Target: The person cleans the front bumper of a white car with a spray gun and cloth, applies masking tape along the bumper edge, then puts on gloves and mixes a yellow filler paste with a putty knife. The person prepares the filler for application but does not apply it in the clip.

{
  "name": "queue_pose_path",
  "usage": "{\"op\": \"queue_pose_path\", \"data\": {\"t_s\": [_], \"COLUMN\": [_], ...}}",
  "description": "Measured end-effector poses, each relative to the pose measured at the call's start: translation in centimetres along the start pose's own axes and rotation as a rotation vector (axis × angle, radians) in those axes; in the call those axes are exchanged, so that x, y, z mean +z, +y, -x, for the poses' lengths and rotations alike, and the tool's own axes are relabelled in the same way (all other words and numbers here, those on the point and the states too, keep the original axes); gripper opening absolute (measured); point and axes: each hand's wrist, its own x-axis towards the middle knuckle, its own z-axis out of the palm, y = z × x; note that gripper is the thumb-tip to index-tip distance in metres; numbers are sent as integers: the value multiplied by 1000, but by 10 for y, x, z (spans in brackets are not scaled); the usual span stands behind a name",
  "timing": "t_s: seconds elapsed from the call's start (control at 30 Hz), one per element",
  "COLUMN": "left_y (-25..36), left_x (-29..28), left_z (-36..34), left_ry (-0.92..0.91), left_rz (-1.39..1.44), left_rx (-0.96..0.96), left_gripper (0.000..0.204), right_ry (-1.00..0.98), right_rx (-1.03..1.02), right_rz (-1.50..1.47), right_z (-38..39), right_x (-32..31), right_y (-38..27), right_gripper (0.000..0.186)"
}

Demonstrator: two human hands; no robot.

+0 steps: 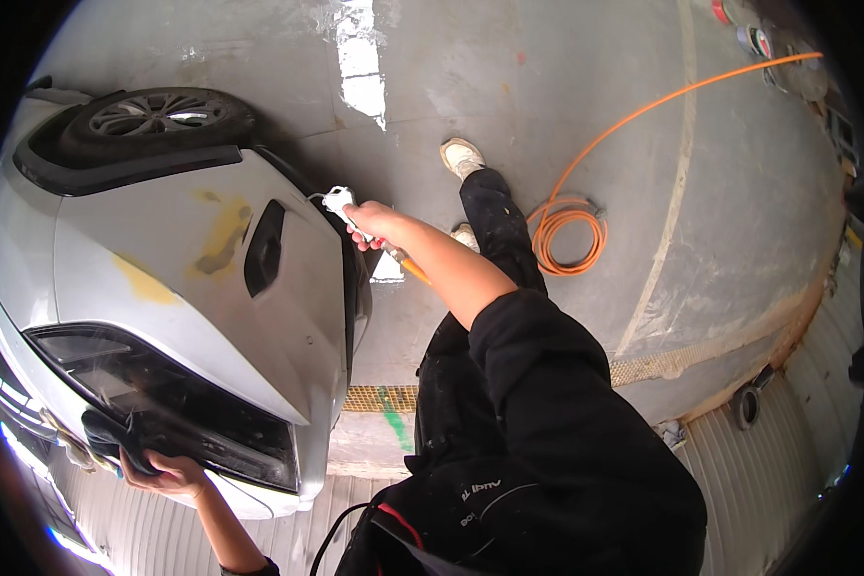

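Observation:
My right hand [370, 221] is closed round a white air blow gun [337, 199] with a thin nozzle, held beside the white car [96, 230]. An orange air hose [415, 270] joins it below the hand. My left hand [170, 475] grips a black, soft-looking cloth [106, 432] by the far end of the car's dark side window [173, 394]; its exact shape is hard to make out. Between my hands, the white panel carries yellowish filler patches [223, 235] with grey spots, next to a black recessed piece [264, 250].
A wheel [163, 115] shows at the car's upper end. The orange hose lies in a coil [571, 238] on the grey floor right of my feet. A yellow floor grating [365, 398] runs beside the car. Several cans and tapes [756, 41] sit at the upper right.

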Motion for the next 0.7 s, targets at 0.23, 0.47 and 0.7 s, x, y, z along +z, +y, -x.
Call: {"op": "queue_pose_path", "data": {"t_s": [0.23, 0.47, 0.7], "left_y": [4, 15, 30], "left_x": [-2, -3, -14], "left_z": [-1, 1, -7], "left_ry": [-10, 11, -16], "left_rz": [-24, 150, 196], "left_rx": [-22, -153, -274], "left_gripper": [51, 46, 51], "right_ry": [-41, 37, -54], "right_rx": [-158, 18, -169], "right_rz": [-14, -147, 99], "right_z": [-8, 35, 172], "right_x": [1, -10, 23], "right_y": [-13, 16, -48], "right_gripper": [46, 53, 49]}}
